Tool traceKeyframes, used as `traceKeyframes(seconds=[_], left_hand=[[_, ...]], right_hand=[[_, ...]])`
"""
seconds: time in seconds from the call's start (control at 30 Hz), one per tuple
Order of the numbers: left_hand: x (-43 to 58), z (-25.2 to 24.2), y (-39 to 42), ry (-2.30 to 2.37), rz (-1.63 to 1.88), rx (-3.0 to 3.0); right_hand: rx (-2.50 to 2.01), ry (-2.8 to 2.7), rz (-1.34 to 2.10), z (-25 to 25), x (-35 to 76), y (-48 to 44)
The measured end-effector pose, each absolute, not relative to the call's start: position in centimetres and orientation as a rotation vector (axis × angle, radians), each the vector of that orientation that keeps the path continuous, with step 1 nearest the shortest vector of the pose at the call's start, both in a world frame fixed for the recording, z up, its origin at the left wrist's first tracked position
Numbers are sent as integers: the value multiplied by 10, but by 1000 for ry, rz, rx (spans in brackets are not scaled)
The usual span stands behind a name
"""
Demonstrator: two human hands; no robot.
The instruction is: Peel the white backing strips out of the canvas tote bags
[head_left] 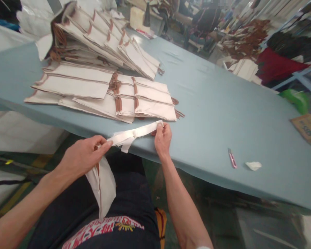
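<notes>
A cream fabric strip [137, 132] is stretched between my hands at the near edge of the table. My left hand [86, 155] pinches its left end, and a cream fabric piece [106, 186] with brown edging hangs below that hand over my lap. The strip's right end is gripped between the thumb and fingers of my right hand [162, 138]. A short loose tail of white cloth dangles under the strip's middle. Just beyond it lie stacked cream fabric pieces [152, 107] with brown trim and brown ties; how the hanging piece joins the strip is hidden.
A blue-green cloth covers the table [209, 114]. A bigger heap of cream pieces [93, 34] rises at the back left. To the right lie a pink cutter [232, 159], a white scrap [253, 166], a brown printed packet [308, 128] and a green item [297, 100].
</notes>
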State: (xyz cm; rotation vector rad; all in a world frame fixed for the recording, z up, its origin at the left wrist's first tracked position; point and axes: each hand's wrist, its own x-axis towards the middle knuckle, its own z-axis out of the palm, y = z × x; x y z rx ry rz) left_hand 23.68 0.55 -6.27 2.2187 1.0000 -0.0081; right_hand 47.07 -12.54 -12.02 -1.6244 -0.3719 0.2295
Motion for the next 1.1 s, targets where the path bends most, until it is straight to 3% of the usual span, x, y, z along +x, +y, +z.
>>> traceKeyframes(seconds=[0.23, 0.47, 1.1], left_hand=[[260, -30, 2, 1152, 72, 2442], [322, -55, -14, 1040, -75, 2611], [331, -63, -39, 1089, -215, 2816]], right_hand=[[-1644, -401, 198, -121, 469, -126], [-1597, -390, 214, -121, 469, -127], [-1282, -93, 186, -126, 518, -146]])
